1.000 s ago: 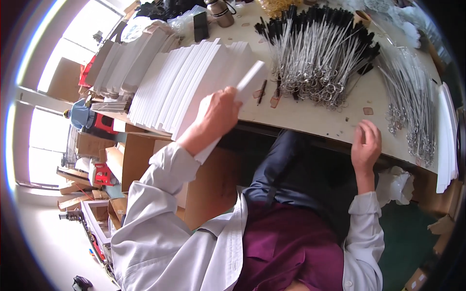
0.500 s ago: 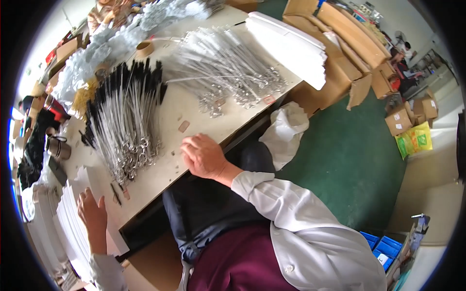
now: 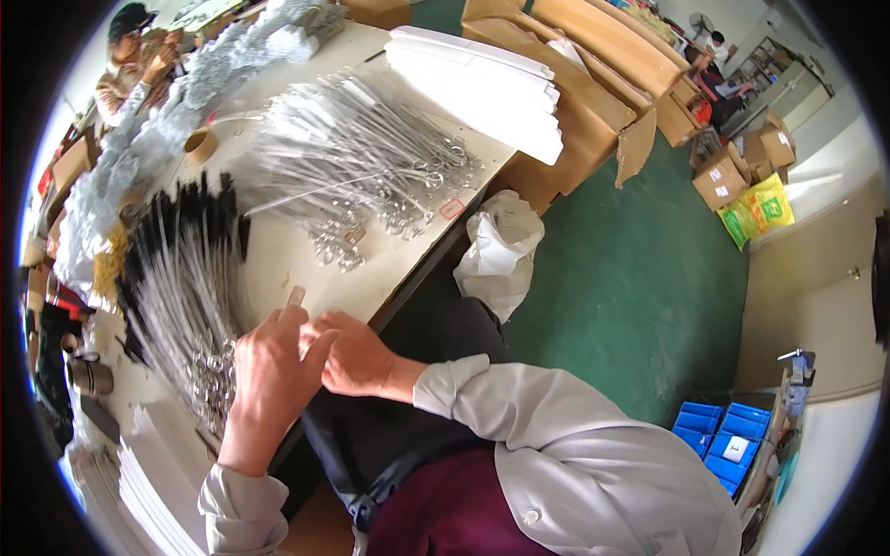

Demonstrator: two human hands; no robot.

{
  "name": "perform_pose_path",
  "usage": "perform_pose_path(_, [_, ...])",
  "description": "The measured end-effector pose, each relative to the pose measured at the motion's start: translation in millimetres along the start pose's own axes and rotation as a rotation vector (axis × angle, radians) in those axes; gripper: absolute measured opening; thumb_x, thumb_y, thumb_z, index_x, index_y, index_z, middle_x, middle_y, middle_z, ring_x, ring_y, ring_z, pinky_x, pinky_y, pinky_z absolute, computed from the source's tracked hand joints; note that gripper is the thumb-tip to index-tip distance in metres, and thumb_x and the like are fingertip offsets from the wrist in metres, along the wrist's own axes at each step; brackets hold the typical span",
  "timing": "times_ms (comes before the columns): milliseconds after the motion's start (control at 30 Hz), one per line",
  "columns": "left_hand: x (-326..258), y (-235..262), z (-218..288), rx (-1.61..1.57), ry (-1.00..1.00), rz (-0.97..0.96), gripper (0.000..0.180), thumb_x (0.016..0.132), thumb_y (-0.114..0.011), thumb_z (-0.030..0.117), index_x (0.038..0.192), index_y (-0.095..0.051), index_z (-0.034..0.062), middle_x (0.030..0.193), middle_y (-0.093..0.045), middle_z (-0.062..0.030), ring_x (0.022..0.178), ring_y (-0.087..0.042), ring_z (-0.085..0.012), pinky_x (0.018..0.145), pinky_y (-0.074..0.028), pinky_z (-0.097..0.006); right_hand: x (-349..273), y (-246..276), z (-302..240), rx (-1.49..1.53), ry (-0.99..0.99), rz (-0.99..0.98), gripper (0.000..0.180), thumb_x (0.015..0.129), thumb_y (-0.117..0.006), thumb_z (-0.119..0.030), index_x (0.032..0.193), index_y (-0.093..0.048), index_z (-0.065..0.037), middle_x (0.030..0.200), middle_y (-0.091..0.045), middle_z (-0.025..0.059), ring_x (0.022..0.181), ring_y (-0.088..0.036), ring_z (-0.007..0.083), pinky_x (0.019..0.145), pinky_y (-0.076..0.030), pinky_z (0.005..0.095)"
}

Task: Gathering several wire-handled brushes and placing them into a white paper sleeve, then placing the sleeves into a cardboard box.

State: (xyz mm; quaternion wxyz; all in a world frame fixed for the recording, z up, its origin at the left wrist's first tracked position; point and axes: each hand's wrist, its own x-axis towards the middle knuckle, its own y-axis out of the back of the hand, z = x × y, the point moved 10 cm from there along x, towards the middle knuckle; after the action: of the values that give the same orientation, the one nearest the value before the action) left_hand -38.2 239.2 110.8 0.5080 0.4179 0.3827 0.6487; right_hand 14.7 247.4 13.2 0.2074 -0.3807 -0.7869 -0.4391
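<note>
My left hand and my right hand meet over the near edge of the white table. The fingers of both are curled in, the left thumb pointing toward the right hand. Anything they hold is hidden. Just beyond the left fingertips, a small clear tag lies on the tabletop. Left of my hands is a fanned pile of black-tipped thin brushes with pale stems and metal rings at the near end. Farther back spreads a second pile, of white-tipped brushes, also ending in rings.
White sheets are stacked at the table's far right, beside open cardboard boxes. A white plastic bag stands by the table edge. More white sheets are at the left. Another person sits across the table.
My left hand has left the white sheets and come right to meet my right hand. Its spread fingers have curled in. The whole view has shifted, with the table lower and farther left.
</note>
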Motion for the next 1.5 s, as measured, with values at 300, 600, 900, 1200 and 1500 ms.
perform_pose_path(300, [76.0, -105.4, -20.6, 0.104, 0.111, -0.608, 0.051, 0.078, -0.082, 0.047, 0.087, -0.062, 0.0008, 0.087, -0.069, -0.0206, 0.082, -0.069, -0.042, 0.074, -0.054, -0.051, -8.8, -3.8, 3.8, -0.036, -0.03, -0.181, 0.017, 0.091, -0.058, -0.019, 0.1, -0.063, -0.006, 0.094, -0.064, 0.0149, 0.084, -0.062, 0.0292, 0.068, -0.048, 0.0432])
perform_pose_path(600, [71.4, -131.4, -23.3, 0.282, 0.123, -0.777, 0.08, 0.071, -0.086, 0.059, 0.113, -0.057, -0.003, 0.103, -0.069, -0.0249, 0.097, -0.068, -0.0456, 0.084, -0.054, -0.052, -27.0, 68.7, 18.0, 0.43, -0.312, -0.08, 0.013, 0.084, -0.068, -0.011, 0.095, -0.063, -0.006, 0.086, -0.063, 0.0109, 0.085, -0.065, 0.0321, 0.075, -0.054, 0.0441])
perform_pose_path(900, [61.1, -134.4, -37.3, 0.239, 0.116, -0.741, 0.083, 0.072, -0.088, 0.054, 0.119, -0.051, -0.0037, 0.107, -0.065, -0.0259, 0.1, -0.066, -0.0467, 0.087, -0.052, -0.054, -159.4, 179.6, 158.8, 0.123, -1.069, -0.45, 0.026, 0.09, -0.056, -0.024, 0.095, -0.07, -0.003, 0.091, -0.072, 0.0207, 0.087, -0.069, 0.0424, 0.077, -0.056, 0.0518])
perform_pose_path(1200, [54.1, -142.3, -47.8, 0.259, 0.259, -0.84, 0.077, 0.075, -0.089, 0.04, 0.127, -0.051, -0.0036, 0.121, -0.062, -0.0268, 0.113, -0.062, -0.0463, 0.096, -0.051, -0.051, -152.7, 269.9, 221.9, 0.019, -1.221, -0.374, 0.026, 0.091, -0.057, -0.024, 0.095, -0.073, -0.003, 0.095, -0.073, 0.0218, 0.092, -0.069, 0.0418, 0.082, -0.054, 0.0526])
perform_pose_path(1500, [45.7, -148.5, -55.8, 0.262, 0.383, -0.898, 0.074, 0.078, -0.087, 0.037, 0.125, -0.049, -0.0054, 0.119, -0.061, -0.0264, 0.111, -0.063, -0.0436, 0.095, -0.051, -0.049, -252.5, 378.6, 227.4, -0.073, -1.594, -0.337, 0.029, 0.092, -0.058, -0.028, 0.101, -0.074, -0.006, 0.1, -0.074, 0.019, 0.096, -0.068, 0.0407, 0.086, -0.054, 0.0509])
